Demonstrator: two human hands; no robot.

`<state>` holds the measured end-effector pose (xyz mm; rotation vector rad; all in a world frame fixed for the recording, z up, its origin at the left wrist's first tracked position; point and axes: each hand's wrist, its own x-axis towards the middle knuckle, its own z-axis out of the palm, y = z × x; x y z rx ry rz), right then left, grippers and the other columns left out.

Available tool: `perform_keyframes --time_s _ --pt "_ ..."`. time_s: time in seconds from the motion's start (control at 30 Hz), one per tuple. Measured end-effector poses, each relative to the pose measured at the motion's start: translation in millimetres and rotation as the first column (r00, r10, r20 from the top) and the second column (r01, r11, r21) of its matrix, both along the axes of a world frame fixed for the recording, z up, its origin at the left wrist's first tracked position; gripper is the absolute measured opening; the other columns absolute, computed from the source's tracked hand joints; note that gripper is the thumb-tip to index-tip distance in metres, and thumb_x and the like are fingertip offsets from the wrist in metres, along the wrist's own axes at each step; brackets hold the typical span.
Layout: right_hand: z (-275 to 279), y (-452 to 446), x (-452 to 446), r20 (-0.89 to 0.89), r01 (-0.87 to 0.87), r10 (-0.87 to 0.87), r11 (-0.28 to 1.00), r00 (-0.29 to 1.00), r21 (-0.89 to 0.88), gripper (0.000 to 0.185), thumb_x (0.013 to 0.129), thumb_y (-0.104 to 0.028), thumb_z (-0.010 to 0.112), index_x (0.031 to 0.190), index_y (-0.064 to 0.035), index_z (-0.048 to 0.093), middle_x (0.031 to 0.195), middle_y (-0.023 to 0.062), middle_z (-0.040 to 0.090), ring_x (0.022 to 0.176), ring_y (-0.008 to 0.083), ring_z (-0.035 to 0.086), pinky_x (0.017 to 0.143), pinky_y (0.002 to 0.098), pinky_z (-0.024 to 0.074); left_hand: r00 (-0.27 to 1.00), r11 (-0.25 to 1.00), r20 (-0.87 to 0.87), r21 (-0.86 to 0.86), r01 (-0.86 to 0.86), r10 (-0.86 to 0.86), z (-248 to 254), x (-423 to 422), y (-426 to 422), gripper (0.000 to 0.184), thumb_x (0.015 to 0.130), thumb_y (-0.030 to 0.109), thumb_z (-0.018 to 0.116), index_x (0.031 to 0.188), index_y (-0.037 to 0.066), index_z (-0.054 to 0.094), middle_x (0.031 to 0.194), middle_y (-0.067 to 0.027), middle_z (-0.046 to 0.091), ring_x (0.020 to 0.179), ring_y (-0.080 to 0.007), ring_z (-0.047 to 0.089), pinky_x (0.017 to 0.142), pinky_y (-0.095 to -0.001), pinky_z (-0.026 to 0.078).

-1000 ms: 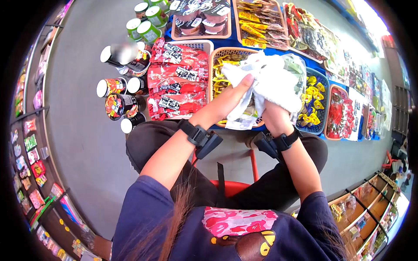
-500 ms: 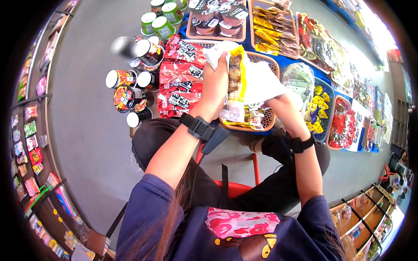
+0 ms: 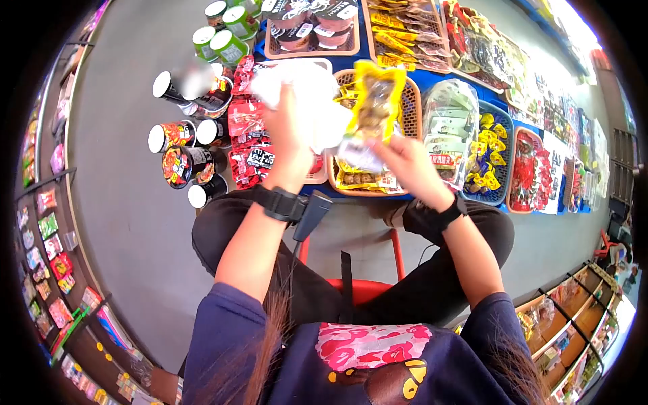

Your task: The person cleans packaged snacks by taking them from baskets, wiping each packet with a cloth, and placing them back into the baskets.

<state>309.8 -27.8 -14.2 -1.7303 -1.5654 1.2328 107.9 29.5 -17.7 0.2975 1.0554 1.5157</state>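
A white cloth [image 3: 314, 101], partly overexposed, is gripped by my left hand [image 3: 289, 138] above the red packets [image 3: 248, 121]; some of its fingers are lost in the glare. My right hand [image 3: 408, 165] pinches the lower end of a yellow-edged snack packet [image 3: 375, 101] with a clear window and brown food inside. The packet stands up at a slight tilt over the orange basket [image 3: 413, 111], where more yellow packets [image 3: 368, 181] lie. The cloth's right edge comes close to the packet; I cannot tell whether they touch.
Cup noodles [image 3: 192, 162] stand at the left, with green tubs [image 3: 229, 44] behind. A basket of black-lidded bowls [image 3: 270, 50] is at the back. To the right are a clear bag [image 3: 451, 128], a blue basket [image 3: 507, 182] and a pink basket [image 3: 516, 206]. Shelves [image 3: 88, 229] line the left.
The cloth has come off the packet and moved left with my left hand. My right hand has let go of the cloth and now holds the packet. The view has shifted slightly.
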Motion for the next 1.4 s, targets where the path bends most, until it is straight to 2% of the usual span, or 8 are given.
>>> perform_keyframes --time_s 0.1,0.27,0.47,0.63,0.67,0.9,1.13,1.4 --pt "-38 26 30 0.593 -0.128 0.025 0.983 0.805 0.132 0.034 0.084 -0.03 0.05 0.067 -0.001 0.058 0.068 0.02 0.059 0.067 0.0373 0.058 0.06 0.0461 0.0457 0.999 0.999 -0.014 0.019 0.035 -0.035 17 -3 -4 0.033 0.089 0.023 0.05 0.109 -0.003 0.05 0.102 -0.0089 0.058 0.084 -0.0153 0.06 0.073 -0.0295 0.049" --pt "-137 41 70 0.865 -0.145 0.287 0.958 0.411 -0.249 0.021 0.081 -0.02 0.05 0.078 -0.008 0.067 0.076 0.0113 0.066 0.071 0.0318 0.064 0.059 0.0416 0.0511 0.96 0.987 -0.232 -0.052 0.151 -0.159 23 8 -21 0.035 0.089 0.023 0.051 0.112 -0.003 0.048 0.104 -0.009 0.057 0.091 -0.0158 0.058 0.076 -0.0289 0.049" --pt "-77 51 36 0.687 -0.12 -0.031 0.978 0.726 0.17 0.026 0.082 -0.028 0.054 0.099 -0.008 0.052 0.094 0.0123 0.059 0.082 0.0326 0.06 0.065 0.0426 0.0495 0.965 0.974 -0.158 -0.115 0.194 -0.21 24 -8 -12 0.034 0.089 0.022 0.051 0.114 -0.001 0.048 0.103 -0.0081 0.057 0.087 -0.0157 0.059 0.074 -0.0289 0.05" --pt "164 27 -47 0.281 -0.428 0.429 0.297 0.859 0.854 0.017 0.067 -0.004 0.058 0.084 -0.0057 0.058 0.078 0.0106 0.055 0.068 0.028 0.054 0.059 0.0346 0.0444 0.95 0.976 -0.227 -0.01 0.22 -0.216 -3 -20 -12 0.032 0.089 0.022 0.05 0.112 -0.001 0.05 0.102 -0.0081 0.058 0.09 -0.0162 0.058 0.075 -0.0305 0.049" --pt "178 -1 -68 0.009 -0.146 0.333 0.39 0.943 0.909 0.022 0.063 -0.005 0.062 0.085 -0.006 0.059 0.072 0.0078 0.054 0.064 0.0246 0.054 0.06 0.034 0.0447 0.949 0.973 -0.219 -0.006 0.229 -0.225 2 -16 -16 0.032 0.089 0.022 0.05 0.112 -0.001 0.05 0.102 -0.0081 0.058 0.09 -0.0162 0.058 0.075 -0.0305 0.049" --pt "257 -67 -66 0.128 -0.162 0.292 0.096 0.948 0.982 0.017 0.064 -0.01 0.059 0.081 -0.0062 0.057 0.068 0.0053 0.049 0.059 0.0204 0.049 0.054 0.0304 0.0388 0.798 0.923 -0.485 -0.31 0.227 -0.358 68 -2 -50 0.032 0.089 0.024 0.051 0.107 -0.002 0.055 0.098 -0.0044 0.059 0.086 -0.0122 0.056 0.073 -0.0266 0.045" --pt "295 -97 -83 0.119 -0.106 0.215 -0.069 0.969 0.992 0.013 0.066 -0.014 0.057 0.076 -0.0064 0.054 0.064 0.0028 0.043 0.053 0.0163 0.043 0.048 0.0269 0.0329 0.901 0.942 -0.276 -0.099 0.32 -0.335 18 -14 -42 0.033 0.088 0.024 0.053 0.109 -0.001 0.053 0.097 -0.0062 0.059 0.085 -0.0148 0.058 0.073 -0.0274 0.047" --pt "326 -97 -98 0.088 -0.077 0.033 -0.261 0.996 0.962 0.013 0.067 -0.019 0.055 0.07 -0.0066 0.051 0.06 -0.0001 0.036 0.047 0.0116 0.037 0.042 0.0229 0.0262 0.801 0.923 -0.509 0.034 0.384 -0.314 -10 -19 -36 0.033 0.089 0.026 0.051 0.108 -0.001 0.054 0.092 -0.0038 0.058 0.08 -0.0115 0.054 0.071 -0.0268 0.043"
